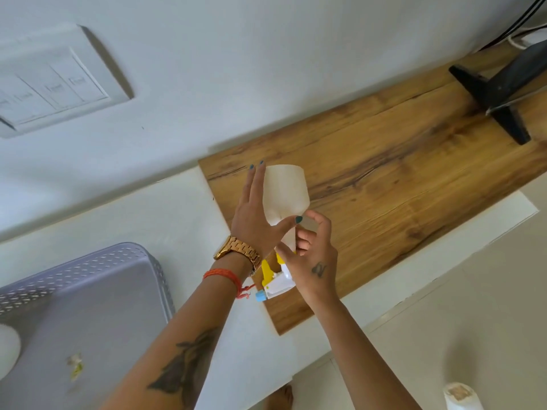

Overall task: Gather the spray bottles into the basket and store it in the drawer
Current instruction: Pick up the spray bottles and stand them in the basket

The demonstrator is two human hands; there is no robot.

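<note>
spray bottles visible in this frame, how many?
2 sure: spray bottle held over the wooden top by the left hand and right hand; white bottle at bottom right. A white shape at the basket's left edge is unclear.

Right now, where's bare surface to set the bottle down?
Free: the wooden top between the spray bottle and the black stand; the white ledge between wood and basket. Basket floor is mostly bare. Crowded: the wood's near corner, where left hand and right hand hold the bottle.
</note>
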